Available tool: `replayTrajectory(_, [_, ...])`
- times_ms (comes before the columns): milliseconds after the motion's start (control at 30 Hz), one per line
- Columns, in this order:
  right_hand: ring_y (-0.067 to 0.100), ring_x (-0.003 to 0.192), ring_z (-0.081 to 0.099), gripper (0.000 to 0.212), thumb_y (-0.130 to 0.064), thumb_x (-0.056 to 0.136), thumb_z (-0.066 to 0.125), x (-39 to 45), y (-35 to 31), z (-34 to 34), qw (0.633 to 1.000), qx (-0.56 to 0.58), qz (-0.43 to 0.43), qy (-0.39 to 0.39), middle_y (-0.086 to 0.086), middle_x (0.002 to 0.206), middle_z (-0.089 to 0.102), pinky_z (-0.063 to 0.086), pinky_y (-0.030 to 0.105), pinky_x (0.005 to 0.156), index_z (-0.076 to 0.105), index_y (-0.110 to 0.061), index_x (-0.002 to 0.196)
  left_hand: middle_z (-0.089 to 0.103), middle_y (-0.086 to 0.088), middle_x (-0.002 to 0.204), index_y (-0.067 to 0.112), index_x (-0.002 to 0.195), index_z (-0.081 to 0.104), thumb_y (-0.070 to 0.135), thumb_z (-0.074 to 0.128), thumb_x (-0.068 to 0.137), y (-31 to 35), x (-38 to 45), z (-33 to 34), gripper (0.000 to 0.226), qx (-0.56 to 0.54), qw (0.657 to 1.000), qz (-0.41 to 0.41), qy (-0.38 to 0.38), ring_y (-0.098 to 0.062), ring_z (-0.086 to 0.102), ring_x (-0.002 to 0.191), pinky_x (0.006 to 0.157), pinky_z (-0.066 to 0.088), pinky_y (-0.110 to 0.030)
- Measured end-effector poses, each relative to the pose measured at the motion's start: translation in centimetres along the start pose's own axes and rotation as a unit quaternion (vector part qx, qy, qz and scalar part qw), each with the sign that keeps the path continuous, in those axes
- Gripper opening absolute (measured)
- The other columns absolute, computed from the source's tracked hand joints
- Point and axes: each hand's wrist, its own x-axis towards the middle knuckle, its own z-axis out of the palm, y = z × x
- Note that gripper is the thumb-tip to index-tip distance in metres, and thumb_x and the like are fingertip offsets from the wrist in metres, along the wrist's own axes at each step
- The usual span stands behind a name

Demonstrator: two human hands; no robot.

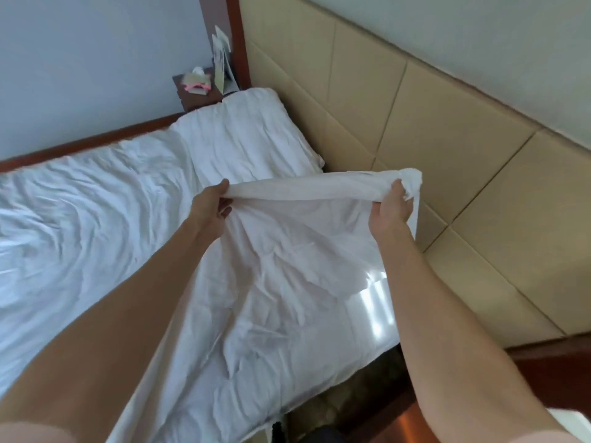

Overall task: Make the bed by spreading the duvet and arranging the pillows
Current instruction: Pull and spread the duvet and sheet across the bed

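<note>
While both hands hold the top edge of the duvet (281, 270) lifted off the bed, the cloth hangs from them in a slack sheet down toward the person; judged purpose: a raised, stretched edge lets the cover be drawn flat toward the headboard (447, 129) beyond the hands; the rest of the duvet lies left of the left hand, white, thin-looking, heavily creased, a sunlit patch below the right wrist; a pillow (243, 135) lies beyond the left hand against the headboard, white, rumpled, lying flat; a second pillow is not visible; left hand (212, 207) pinches the edge between thumb and curled fingers; right hand (391, 206) grips a bunched corner, cloth spilling past the fingers; a bedside table (198, 91) with small clutter stands far beyond the left hand.
</note>
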Motion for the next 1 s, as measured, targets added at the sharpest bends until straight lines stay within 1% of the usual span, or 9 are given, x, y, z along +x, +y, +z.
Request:
replayTrajectory(67, [0.01,0.096,0.058,0.041,-0.032,0.1,0.051,1.2,0.0,2.2,1.0,-0.003,-0.013,0.008,-0.001,0.118,0.056,0.048,0.015,0.065,0.047,-0.019,0.138,0.059,0.001,0.087,0.015,0.088,0.06,0.017,0.067,0.091,1.7,2.0,0.8,0.008,0.021,1.0,0.01,-0.019,-0.012,0.056,0.078,0.085,0.046,-0.025])
replayTrajectory(167, [0.011,0.098,0.056,0.042,-0.032,0.101,0.05,2.9,-0.4,4.9,1.0,-0.005,-0.017,0.009,-0.004,0.111,0.054,0.047,0.013,0.064,0.045,-0.02,0.14,0.059,-0.001,0.087,0.014,0.089,0.059,0.016,0.067,0.092,4.1,4.9,2.5,0.009,0.029,0.999,0.026,-0.033,-0.012,0.056,0.077,0.079,0.049,-0.024])
replayTrajectory(333, [0.008,0.091,0.064,0.015,-0.025,0.1,0.053,7.6,-0.5,8.8,0.999,0.033,-0.04,-0.014,-0.004,0.104,0.064,0.053,0.017,0.065,0.054,-0.023,0.115,0.059,-0.001,0.088,0.014,0.087,0.059,0.014,0.067,0.092,5.8,9.7,5.3,0.009,0.034,0.998,0.045,-0.03,-0.012,0.058,0.078,0.075,0.051,-0.023])
replayTrajectory(400, [0.009,0.091,0.064,0.012,-0.023,0.1,0.053,9.5,0.0,10.0,0.999,0.021,-0.037,-0.024,-0.003,0.104,0.065,0.053,0.018,0.066,0.055,-0.023,0.112,0.059,-0.001,0.088,0.015,0.089,0.059,0.015,0.067,0.092,5.6,11.6,5.5,0.009,0.03,0.999,0.034,-0.02,-0.013,0.058,0.079,0.076,0.051,-0.023])
replayTrajectory(600, [0.011,0.099,0.062,0.04,-0.024,0.098,0.057,14.5,1.9,12.6,0.997,-0.063,-0.009,-0.039,0.001,0.122,0.061,0.055,0.023,0.073,0.05,-0.022,0.137,0.058,-0.002,0.086,0.013,0.088,0.06,0.014,0.065,0.093,3.9,17.6,5.9,0.008,0.021,1.0,-0.017,0.015,-0.014,0.059,0.078,0.082,0.052,-0.027])
replayTrajectory(767, [0.015,0.106,0.062,0.044,-0.027,0.095,0.061,18.1,3.4,13.5,0.991,-0.128,0.016,-0.04,0.004,0.128,0.06,0.058,0.035,0.088,0.05,-0.02,0.137,0.061,-0.003,0.087,0.013,0.092,0.059,0.016,0.063,0.095,2.2,20.8,6.1,0.006,0.027,0.999,-0.045,0.014,-0.014,0.061,0.081,0.088,0.05,-0.03])
replayTrajectory(867, [0.017,0.111,0.062,0.046,-0.028,0.096,0.06,19.4,4.1,14.0,0.988,-0.142,0.031,-0.045,0.004,0.131,0.058,0.058,0.037,0.089,0.048,-0.02,0.139,0.062,-0.004,0.094,0.013,0.096,0.058,0.017,0.06,0.097,1.7,21.6,6.1,0.004,0.032,0.998,-0.058,-0.005,-0.018,0.062,0.087,0.094,0.049,-0.032])
replayTrajectory(933, [0.019,0.112,0.062,0.044,-0.028,0.099,0.054,20.1,4.7,14.2,0.985,-0.149,0.043,-0.074,0.002,0.133,0.055,0.059,0.037,0.087,0.043,-0.023,0.142,0.06,-0.001,0.109,0.016,0.108,0.059,0.021,0.057,0.099,1.3,22.1,5.7,0.01,0.063,0.993,-0.08,-0.059,-0.023,0.058,0.105,0.096,0.045,-0.034])
replayTrajectory(1000, [0.021,0.112,0.062,0.042,-0.023,0.102,0.048,20.5,5.6,14.1,0.977,-0.178,0.061,-0.103,-0.002,0.134,0.05,0.059,0.039,0.087,0.041,-0.027,0.144,0.045,0.01,0.135,0.025,0.138,0.048,0.033,0.054,0.1,0.9,22.3,5.1,0.039,0.122,0.974,-0.123,-0.149,-0.028,0.044,0.126,0.104,0.041,-0.036])
